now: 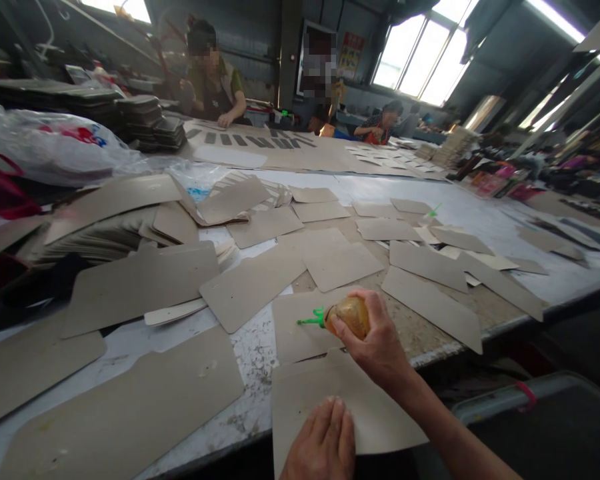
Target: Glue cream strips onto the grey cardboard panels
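My right hand [380, 337] is wrapped round an amber glue bottle [351, 317], tipped on its side. Its green nozzle [310, 321] points left, just over a grey cardboard piece [295, 340]. Nearer to me, another cardboard piece [375, 417] overlaps that one and hangs partly past the table edge. On this nearer piece my left hand [325, 437] lies flat, fingers together, holding nothing that I can see.
Many loose cardboard pieces [160, 283] cover the white table [250, 393]. A stack of cardboard [115, 233] and a plastic bag [55, 143] are at the left. Below the right edge sits a clear bin [545, 393]. People [215, 80] work across the table.
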